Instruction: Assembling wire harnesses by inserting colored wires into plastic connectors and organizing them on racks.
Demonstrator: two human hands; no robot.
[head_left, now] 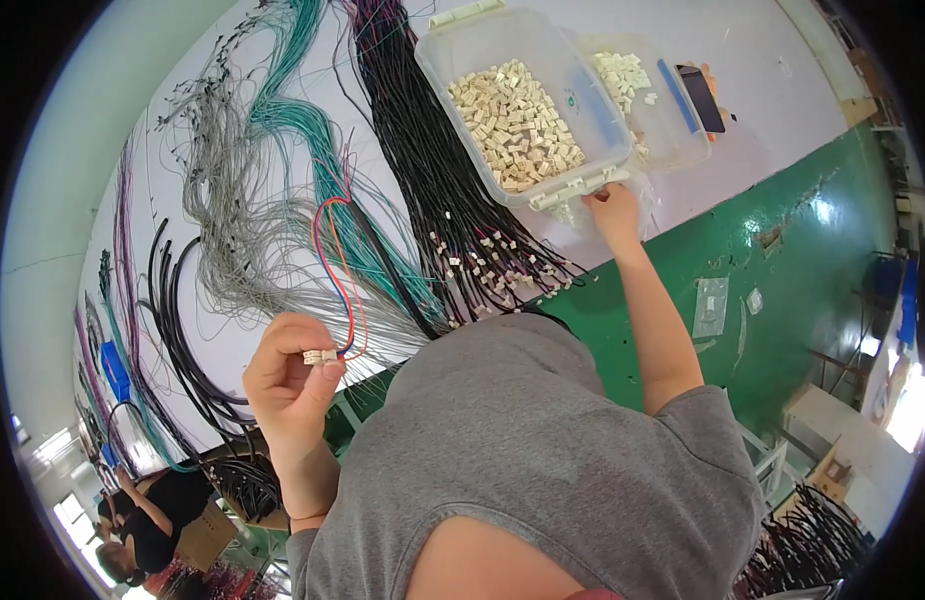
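My left hand [291, 385] pinches a small white wire connector [321, 356] between thumb and fingers. Red, blue and orange wires [349, 290] run out of it and curve up to a black cable [388, 262]. Over at the table's front edge, my right hand [615, 212] has its fingers curled beside a clear plastic bag [643, 190], just below the near rim of a clear plastic box [608, 170]. What its fingertips hold, if anything, is too small to make out. Many cream connectors [518, 125] fill part of that box.
A smaller clear tub [683, 150] with pale connectors stands right of the box, a dark phone [701, 98] beyond it. Black cables [423, 150] with white ends, teal wires [293, 110] and grey wires [213, 190] cover the table. Another person [158, 515] works at lower left.
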